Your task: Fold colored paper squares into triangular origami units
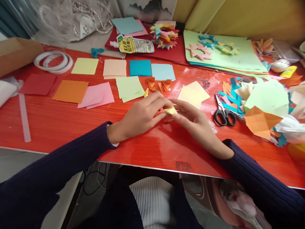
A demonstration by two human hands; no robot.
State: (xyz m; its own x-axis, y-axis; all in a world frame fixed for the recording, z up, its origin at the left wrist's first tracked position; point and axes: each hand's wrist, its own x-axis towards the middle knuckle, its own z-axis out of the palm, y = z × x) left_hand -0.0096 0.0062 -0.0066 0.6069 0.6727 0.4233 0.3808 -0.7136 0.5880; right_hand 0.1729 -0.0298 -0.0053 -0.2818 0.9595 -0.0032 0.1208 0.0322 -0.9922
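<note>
A small folded piece of yellow paper (pixel 170 111) is held between my two hands, just above the red table. My left hand (pixel 145 113) pinches its left end with thumb and fingers. At its right end, the thumb and fingers of my right hand (pixel 194 117) close on it. Several folded orange paper pieces (pixel 158 84) lie just beyond my hands, with a small yellow folded piece (pixel 146 92) by my left fingers. A stack of pale yellow squares (pixel 194 94) lies beyond my right hand, and a light green stack (pixel 130 88) beyond my left.
Black-handled scissors (pixel 224 113) lie right of my right hand, beside a heap of paper scraps (pixel 267 98). Coloured paper squares (pixel 70 91) spread to the left, near white tape rolls (pixel 53 61). Folded paper rings (pixel 199 52) and a glue pouch (pixel 135 44) lie at the back.
</note>
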